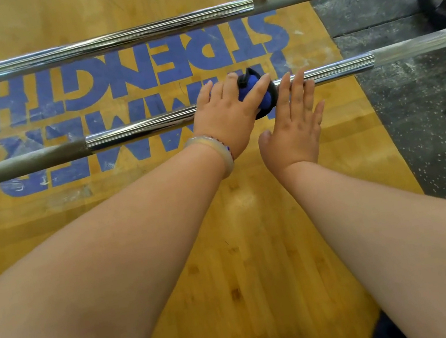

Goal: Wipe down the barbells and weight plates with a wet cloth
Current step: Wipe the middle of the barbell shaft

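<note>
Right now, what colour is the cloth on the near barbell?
The cloth is blue, black-edged; head view.

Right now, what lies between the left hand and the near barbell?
A blue cloth, which the left hand holds on the near barbell; the head view shows it.
</note>
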A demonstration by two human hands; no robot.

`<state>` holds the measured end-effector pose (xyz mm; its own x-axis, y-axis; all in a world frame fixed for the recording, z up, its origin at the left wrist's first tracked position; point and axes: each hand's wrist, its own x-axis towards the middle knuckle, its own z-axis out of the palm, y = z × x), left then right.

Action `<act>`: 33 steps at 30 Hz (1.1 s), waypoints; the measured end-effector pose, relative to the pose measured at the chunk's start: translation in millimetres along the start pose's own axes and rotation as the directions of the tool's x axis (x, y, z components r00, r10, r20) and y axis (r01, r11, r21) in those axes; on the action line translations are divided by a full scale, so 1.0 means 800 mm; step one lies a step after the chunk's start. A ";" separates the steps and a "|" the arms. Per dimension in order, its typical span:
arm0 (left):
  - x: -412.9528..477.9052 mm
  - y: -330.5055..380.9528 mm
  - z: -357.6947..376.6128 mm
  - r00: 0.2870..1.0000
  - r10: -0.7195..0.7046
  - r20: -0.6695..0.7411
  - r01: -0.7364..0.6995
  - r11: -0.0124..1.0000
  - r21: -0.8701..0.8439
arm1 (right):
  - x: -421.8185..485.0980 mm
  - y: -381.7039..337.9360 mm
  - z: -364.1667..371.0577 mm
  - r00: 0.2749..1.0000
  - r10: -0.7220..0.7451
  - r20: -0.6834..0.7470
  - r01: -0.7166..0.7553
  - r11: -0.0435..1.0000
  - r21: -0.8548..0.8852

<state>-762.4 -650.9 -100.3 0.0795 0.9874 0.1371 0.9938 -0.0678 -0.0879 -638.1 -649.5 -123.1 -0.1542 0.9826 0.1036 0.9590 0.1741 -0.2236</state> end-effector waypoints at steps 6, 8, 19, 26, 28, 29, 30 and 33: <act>-0.049 -0.083 -0.025 0.994 0.048 0.095 -0.046 0.999 -0.025 | -0.010 -0.053 -0.037 0.989 -0.110 0.104 0.112 0.993 -0.020; -0.059 -0.109 -0.052 0.974 0.055 0.222 -0.050 0.998 -0.026 | -0.017 -0.079 -0.059 0.979 -0.168 0.113 0.169 0.986 0.004; -0.119 -0.205 -0.197 0.930 -0.065 0.361 0.037 0.996 0.083 | -0.054 -0.211 -0.206 0.869 -0.352 0.347 0.386 0.922 -0.032; -0.185 -0.223 -0.265 0.904 -0.161 0.395 0.181 0.983 -0.013 | -0.081 -0.268 -0.283 0.794 -0.390 0.466 0.459 0.888 -0.039; -0.199 -0.230 -0.292 0.892 -0.201 0.404 0.247 0.967 -0.065 | -0.091 -0.289 -0.302 0.779 -0.395 0.487 0.475 0.879 -0.049; -0.205 -0.236 -0.307 0.883 -0.223 0.414 0.281 0.956 -0.085 | -0.096 -0.300 -0.312 0.772 -0.399 0.495 0.483 0.874 -0.047; -0.210 -0.243 -0.320 0.871 -0.242 0.428 0.307 0.948 -0.088 | -0.099 -0.312 -0.321 0.764 -0.405 0.502 0.490 0.871 -0.043; -0.226 -0.271 -0.359 0.846 -0.285 0.451 0.350 0.935 -0.064 | -0.105 -0.349 -0.351 0.751 -0.417 0.512 0.496 0.868 -0.020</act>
<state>-970.2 -855.9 177.3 -0.2515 0.9188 -0.3041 0.9616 0.2728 0.0290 -826.1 -799.2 202.5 -0.6371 0.6987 -0.3254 0.7612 0.6368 -0.1231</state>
